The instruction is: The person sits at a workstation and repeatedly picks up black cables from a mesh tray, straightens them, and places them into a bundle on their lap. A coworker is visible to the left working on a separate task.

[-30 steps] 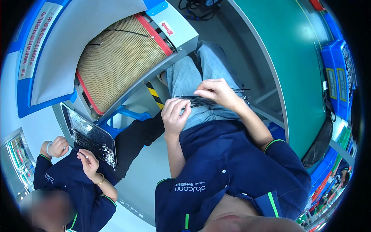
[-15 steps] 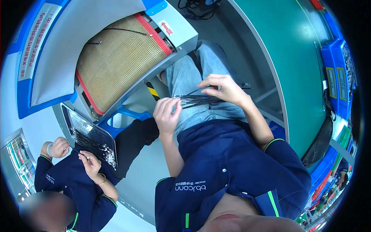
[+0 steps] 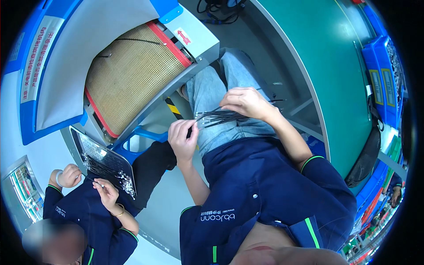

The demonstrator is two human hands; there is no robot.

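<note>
Across my jeans lies a bundle of thin black cables (image 3: 223, 116), with small pale ends on its left side. My left hand (image 3: 182, 138) is closed in a pinch at the left end of the bundle, on a black cable whose tip is hidden by the fingers. Over the right part of the bundle, my right hand (image 3: 248, 104) is closed, fingers bent down around black cables. Some cable tails stick out past its right side. How many cables each hand grips is hidden.
A conveyor machine with a tan mesh belt (image 3: 137, 75) stands ahead on the left, two cables on it. A green table (image 3: 327, 57) with blue bins (image 3: 382, 84) is at right. At left a co-worker holds a thin piece beside a tray (image 3: 128, 165) of cables.
My left hand has shifted left and slightly toward me, away from the bundle's pale ends. My right hand has moved slightly left. The whole view has shifted a little.
</note>
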